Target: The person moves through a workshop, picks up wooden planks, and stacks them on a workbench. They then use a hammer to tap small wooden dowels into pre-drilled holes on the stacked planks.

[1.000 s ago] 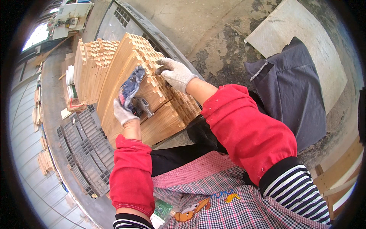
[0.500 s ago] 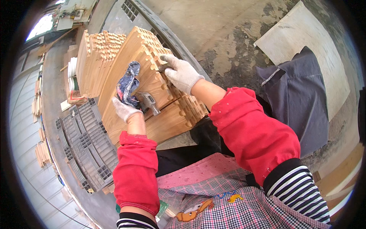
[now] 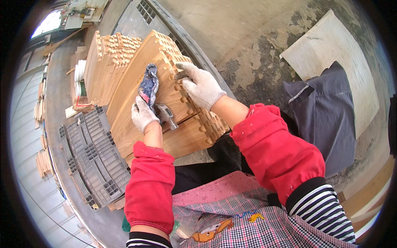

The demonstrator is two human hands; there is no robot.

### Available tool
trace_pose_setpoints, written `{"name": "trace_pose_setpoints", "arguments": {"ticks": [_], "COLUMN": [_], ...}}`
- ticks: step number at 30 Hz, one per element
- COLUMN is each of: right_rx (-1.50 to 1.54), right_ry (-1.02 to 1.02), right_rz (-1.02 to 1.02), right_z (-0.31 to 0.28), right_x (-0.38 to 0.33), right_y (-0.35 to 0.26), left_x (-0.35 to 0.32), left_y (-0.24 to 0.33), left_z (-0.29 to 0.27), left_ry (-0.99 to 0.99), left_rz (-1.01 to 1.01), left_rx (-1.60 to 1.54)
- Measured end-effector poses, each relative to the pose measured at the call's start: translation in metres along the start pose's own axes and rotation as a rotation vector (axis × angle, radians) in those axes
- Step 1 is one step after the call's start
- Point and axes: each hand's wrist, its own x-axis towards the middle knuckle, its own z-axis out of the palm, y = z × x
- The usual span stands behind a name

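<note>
Since the earlier frames the right hand (image 3: 201, 86) has slid a little along the notched edge of the wooden panels (image 3: 165, 103), and the left hand (image 3: 142, 115) has lifted the rag-wrapped hammer (image 3: 154, 96) slightly higher against the top board; the view itself has also shifted a bit.

The left hand, in a white knit glove, has its fingers curled shut around the hammer's handle, which is bound in a dark blue and pink cloth, likely for grip and padding. The grey metal head (image 3: 167, 115) points down and to the right, resting just on or just above the face of the top panel; contact cannot be told for sure. The right hand, also gloved, lies with fingers slightly spread and bent, their tips pressed onto the finger-jointed teeth at the panel's edge, apparently steadying the board and feeling how the joint lines up.

The panels lie stacked flat in front of the person, their toothed ends facing away and to the right, so the joints are within reach of both hands. A second stack of notched boards (image 3: 109, 62) stands just behind. Grey plastic crates (image 3: 93, 153) lie to the left on the concrete floor (image 3: 248, 37), and a dark cloth (image 3: 326, 111) lies to the right.
</note>
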Motion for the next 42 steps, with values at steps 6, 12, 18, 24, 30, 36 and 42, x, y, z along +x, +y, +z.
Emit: {"name": "trace_pose_setpoints", "arguments": {"ticks": [6, 12, 18, 24, 30, 36, 42], "right_rx": [0.039, 0.014, 0.277, 0.290, 0.512, 0.276, 0.206], "right_ry": [0.029, -0.036, -0.054, 0.068, 0.032, 0.296, 0.238], "right_rz": [0.008, 0.002, 0.103, 0.077, 0.199, 0.294, 0.397], "right_z": [0.002, -0.002, 0.000, 0.005, 0.003, -0.016, -0.018], "right_x": [0.000, 0.001, 0.004, 0.010, 0.018, 0.074, 0.111], "right_y": [-0.001, 0.003, 0.004, 0.013, 0.018, 0.099, 0.123], "left_x": [0.004, 0.004, 0.011, 0.008, 0.006, -0.002, 0.014], "left_y": [-0.006, -0.003, -0.013, -0.012, -0.006, 0.006, -0.019], "left_z": [-0.004, -0.002, -0.005, -0.004, -0.002, 0.000, -0.010], "left_ry": [-0.040, -0.029, -0.053, -0.054, -0.064, -0.021, -0.073], "left_rz": [0.062, 0.103, 0.091, 0.116, 0.120, 0.164, 0.064], "left_rx": [0.012, 0.285, 0.347, 0.335, 0.320, 0.423, 0.166]}}
